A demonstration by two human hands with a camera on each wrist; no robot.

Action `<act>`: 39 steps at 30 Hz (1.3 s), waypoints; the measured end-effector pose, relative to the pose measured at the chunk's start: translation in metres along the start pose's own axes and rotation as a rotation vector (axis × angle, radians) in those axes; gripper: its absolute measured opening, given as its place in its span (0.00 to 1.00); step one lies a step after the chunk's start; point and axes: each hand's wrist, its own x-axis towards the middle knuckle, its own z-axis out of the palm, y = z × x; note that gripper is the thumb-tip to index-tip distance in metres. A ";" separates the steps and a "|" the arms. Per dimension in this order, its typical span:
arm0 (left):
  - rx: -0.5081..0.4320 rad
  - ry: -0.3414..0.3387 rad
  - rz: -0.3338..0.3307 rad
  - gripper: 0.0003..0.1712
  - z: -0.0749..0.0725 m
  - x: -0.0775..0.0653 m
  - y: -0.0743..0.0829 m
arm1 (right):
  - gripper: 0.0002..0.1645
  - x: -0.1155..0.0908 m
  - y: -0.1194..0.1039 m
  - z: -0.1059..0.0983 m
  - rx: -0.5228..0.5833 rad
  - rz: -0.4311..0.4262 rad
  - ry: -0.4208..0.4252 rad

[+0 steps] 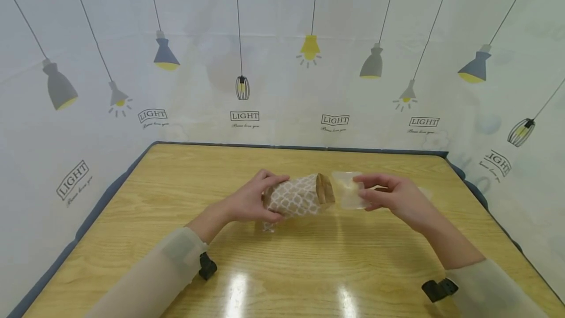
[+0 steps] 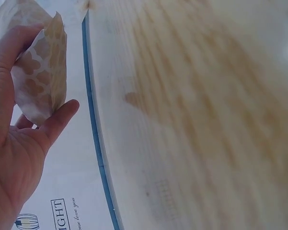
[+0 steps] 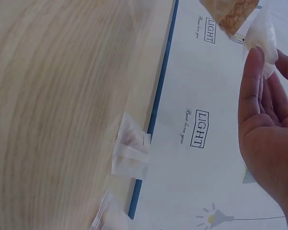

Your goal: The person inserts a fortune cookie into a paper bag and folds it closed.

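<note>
A brown paper bag (image 1: 293,196) with a white net-like pattern lies on its side, its mouth turned to the right. My left hand (image 1: 249,199) grips it around the closed end, thumb on the near side and fingers over the far side. From the left wrist, the same bag (image 2: 40,72) shows between thumb and fingers. My right hand (image 1: 401,201) pinches a small translucent packet (image 1: 346,190) by its right edge, just right of the bag's mouth. Something pale sits inside the packet. In the right wrist view, thumb and fingers hold the packet (image 3: 261,40) close to the bag.
Two more pale packets show in the right wrist view, one packet (image 3: 131,153) near the table's edge and another packet (image 3: 110,215) beside it. The wooden table (image 1: 282,259) has a dark blue edge, with a lamp-printed white curtain (image 1: 282,87) around it.
</note>
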 end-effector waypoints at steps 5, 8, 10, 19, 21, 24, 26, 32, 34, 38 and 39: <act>0.000 -0.002 0.004 0.57 -0.001 -0.001 0.001 | 0.27 0.006 -0.004 0.005 0.006 -0.006 -0.036; -0.004 -0.008 0.004 0.58 0.000 0.000 0.001 | 0.25 0.010 -0.005 0.007 -0.005 -0.020 -0.061; -0.005 -0.011 0.004 0.58 0.000 0.000 0.000 | 0.24 0.012 -0.006 0.010 -0.022 -0.027 -0.071; 0.004 -0.023 0.032 0.57 0.000 0.000 0.003 | 0.24 0.018 -0.011 0.017 -0.062 -0.015 -0.077; 0.003 -0.026 0.034 0.57 0.000 0.000 0.005 | 0.24 0.018 -0.012 0.018 -0.071 -0.016 -0.080; 0.002 -0.031 0.037 0.57 0.000 0.000 0.006 | 0.23 0.019 -0.013 0.020 -0.091 -0.019 -0.077; -0.002 -0.035 0.036 0.57 0.000 0.000 0.007 | 0.23 0.021 -0.012 0.022 -0.112 -0.024 -0.073; -0.021 -0.039 0.033 0.57 0.001 0.002 0.006 | 0.21 0.023 -0.010 0.028 -0.173 -0.035 -0.062; -0.037 -0.039 0.032 0.57 0.002 0.002 0.005 | 0.21 0.023 -0.010 0.029 -0.191 -0.039 -0.055; -0.063 -0.036 0.026 0.58 0.003 0.003 0.005 | 0.22 0.023 -0.009 0.032 -0.199 -0.047 -0.051; -0.068 -0.035 0.024 0.58 0.004 0.003 0.004 | 0.22 0.023 -0.009 0.032 -0.197 -0.047 -0.051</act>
